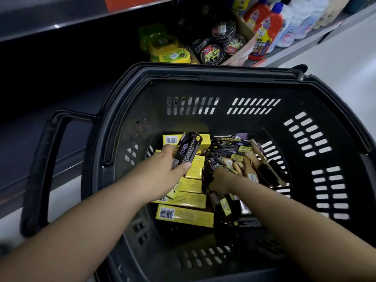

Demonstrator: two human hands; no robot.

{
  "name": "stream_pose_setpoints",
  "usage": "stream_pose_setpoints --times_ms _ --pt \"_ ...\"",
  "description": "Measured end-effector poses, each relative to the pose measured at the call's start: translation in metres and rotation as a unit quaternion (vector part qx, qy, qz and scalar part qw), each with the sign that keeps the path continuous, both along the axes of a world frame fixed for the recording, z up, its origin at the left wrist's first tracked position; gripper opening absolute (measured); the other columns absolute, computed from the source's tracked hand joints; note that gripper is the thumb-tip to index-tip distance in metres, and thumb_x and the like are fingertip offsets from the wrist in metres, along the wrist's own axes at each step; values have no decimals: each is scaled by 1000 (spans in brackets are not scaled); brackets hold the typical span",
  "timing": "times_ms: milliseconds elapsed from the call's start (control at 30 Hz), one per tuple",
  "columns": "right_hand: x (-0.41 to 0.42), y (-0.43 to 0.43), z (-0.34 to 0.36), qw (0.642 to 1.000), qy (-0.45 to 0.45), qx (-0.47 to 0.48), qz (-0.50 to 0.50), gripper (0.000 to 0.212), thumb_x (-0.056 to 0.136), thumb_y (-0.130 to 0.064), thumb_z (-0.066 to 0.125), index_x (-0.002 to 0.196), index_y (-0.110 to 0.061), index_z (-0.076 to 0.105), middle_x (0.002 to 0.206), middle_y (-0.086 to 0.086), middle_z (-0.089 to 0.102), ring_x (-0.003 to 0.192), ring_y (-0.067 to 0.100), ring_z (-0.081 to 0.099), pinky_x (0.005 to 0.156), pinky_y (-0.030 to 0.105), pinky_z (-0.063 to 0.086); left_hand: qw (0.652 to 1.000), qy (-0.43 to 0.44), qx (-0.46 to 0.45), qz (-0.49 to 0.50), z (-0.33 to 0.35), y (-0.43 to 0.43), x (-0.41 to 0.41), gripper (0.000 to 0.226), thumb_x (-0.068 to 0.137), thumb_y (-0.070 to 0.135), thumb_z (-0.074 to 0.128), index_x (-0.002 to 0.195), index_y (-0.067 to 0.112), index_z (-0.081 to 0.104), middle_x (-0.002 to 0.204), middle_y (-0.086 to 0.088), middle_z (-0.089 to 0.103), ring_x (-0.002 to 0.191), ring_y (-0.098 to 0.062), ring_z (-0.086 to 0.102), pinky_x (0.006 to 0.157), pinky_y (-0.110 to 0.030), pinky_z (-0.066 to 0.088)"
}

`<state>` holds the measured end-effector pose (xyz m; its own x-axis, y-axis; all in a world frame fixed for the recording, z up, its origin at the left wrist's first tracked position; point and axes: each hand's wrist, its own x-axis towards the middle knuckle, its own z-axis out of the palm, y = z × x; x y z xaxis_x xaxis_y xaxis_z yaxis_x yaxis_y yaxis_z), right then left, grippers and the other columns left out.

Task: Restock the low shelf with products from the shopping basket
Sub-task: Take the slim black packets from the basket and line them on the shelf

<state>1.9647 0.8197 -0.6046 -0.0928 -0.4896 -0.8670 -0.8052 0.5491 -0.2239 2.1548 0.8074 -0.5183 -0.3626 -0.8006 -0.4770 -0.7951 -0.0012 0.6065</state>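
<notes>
Dark carton (188, 149), held in the left hand (168, 165), sits just above the heap of goods in the shopping basket (223, 71), at about 10 o'clock from the heap's middle. The thumb and curled fingers clamp the near end of the carton. The right hand (221, 180) reaches into the dark packets at 3 o'clock of the left; its fingers are buried among them, so whether it grips anything cannot be told.

The carton's long axis runs from 7 o'clock to 1 o'clock, with the free end raised and pointing toward 1 o'clock. Yellow cartons (184, 215) lie flat beneath it, most with their long axes running roughly 9 to 3. Wooden brushes (266, 169) lean at the heap's 3 o'clock side.

The step in hand appears to be picking stock out. To do it well, lift the carton clear of the basket rim before swinging it toward 12 o'clock, where the low shelf (284, 50) holds round tins (212, 54). Keep the grip near one end so that the free end can lead into a gap.
</notes>
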Motion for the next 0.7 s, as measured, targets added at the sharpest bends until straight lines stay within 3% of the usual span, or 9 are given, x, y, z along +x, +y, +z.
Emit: stream_pose_setpoints --times_ms 33,133,233,333,400,467,567,633,700 --pt "-8 -6 12 999 -14 -13 -42 28 91 -18 54 116 -4 54 99 8 62 87 21 61 71 28 47 1000 -1 11 6 0 -2 -1 44 93 51 40 124 19 39 101 9 57 89 -12 57 74 -32 47" --pt "-25 -18 64 989 -68 -124 -47 25 85 -24 62 108 -18 54 83 -1 64 63 14 63 55 25 52 999 14 37 34 2 -7 -7 47 94 53 35 120 16 43 105 3 58 92 -14 56 74 -30 45" --pt "-23 -8 105 962 -169 -195 -93 33 78 -32 65 108 -27 53 90 0 69 76 17 71 71 38 60 995 54 55 57 6 -8 -16 54 93 54 35 129 14 41 123 -1 55 107 -16 52 79 -29 39" --pt "-10 6 119 947 -171 -252 -103 42 79 -38 63 117 -25 49 93 4 71 85 24 69 80 50 56 991 100 67 64 10 -7 -27 62 92 55 37 137 12 34 135 -4 49 118 -19 49 89 -33 43" --pt "-3 14 120 934 -163 -296 -112 39 87 -37 59 121 -24 46 94 0 70 84 19 69 80 45 56 987 128 69 74 11 -6 -33 64 91 55 40 138 12 32 139 -5 46 122 -20 47 97 -37 43" --pt "-1 18 119 918 -193 -306 -160 36 91 -33 57 123 -21 47 94 -2 70 79 11 70 75 34 59 984 142 64 83 11 -5 -37 70 86 56 49 139 14 30 139 -3 47 121 -18 48 94 -35 44" --pt "-22 12 118 897 -265 -283 -212 20 96 -25 49 113 -17 56 91 4 70 67 10 68 60 21 55 986 145 37 77 10 -3 -40 69 79 49 66 131 18 34 112 13 56 92 1 52 70 -15 40" --pt "-50 4 103 926 -210 -265 -167 18 98 -23 45 104 -15 60 93 7 70 72 17 67 62 28 57 990 125 23 60 9 -2 -41 65 78 45 69 128 20 35 93 23 48 78 9 44 61 -10 33" --pt "-77 -4 77 975 -35 -221 -12 21 97 -22 47 105 -12 62 101 10 68 87 23 64 77 38 53 993 109 15 51 8 -1 -41 64 79 46 68 128 19 36 93 20 50 78 6 47 60 -12 34"
